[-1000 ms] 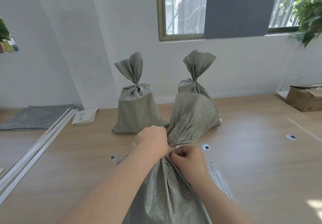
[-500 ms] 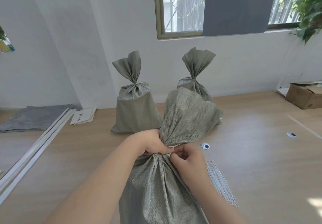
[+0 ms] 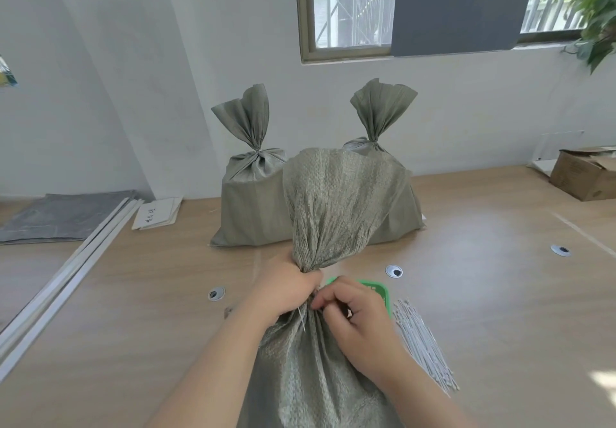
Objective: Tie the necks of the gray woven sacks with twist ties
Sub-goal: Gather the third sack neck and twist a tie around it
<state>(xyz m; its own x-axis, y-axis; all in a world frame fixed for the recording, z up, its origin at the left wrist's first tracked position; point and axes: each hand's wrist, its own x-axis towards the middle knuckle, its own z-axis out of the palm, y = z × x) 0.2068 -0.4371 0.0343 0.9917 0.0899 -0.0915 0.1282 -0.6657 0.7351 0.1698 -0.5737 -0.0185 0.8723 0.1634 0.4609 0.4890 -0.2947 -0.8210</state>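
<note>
Near sack (image 3: pixel 320 377), gray woven, stands on the wooden table (image 3: pixel 133 327) right in front of the person; body low in frame, open top fanned up above the neck. Left hand (image 3: pixel 286 289) is wrapped tight round the gathered neck of the near sack, fist closed on the fabric. Right hand (image 3: pixel 356 317) is against the right side of that neck, fingers curled in, pinching a thin white twist tie (image 3: pixel 302 319); one end pokes down over the sack's front between the two hands, exact pinch point partly hidden by fingers. Just right of the near sack: bundle of spare ties (image 3: pixel 423 344) flat on the table, plus a green flat thing (image 3: pixel 380 291) half hidden behind the right hand, can't tell what it is. Left of the near sack, well apart: long white strips (image 3: pixel 66 267), flat gray sheets (image 3: pixel 63 216), small paper stack (image 3: pixel 158 212). Behind the near sack: left tied sack (image 3: pixel 253 207) and right tied sack (image 3: pixel 380 117), both upright, necks cinched, tops flared; the right one is partly covered by the near sack's top. Far right behind the near sack: cardboard box (image 3: pixel 586 177). Beyond on the wall: window (image 3: pixel 346 11) with a dark panel (image 3: pixel 456 4) in front
</note>
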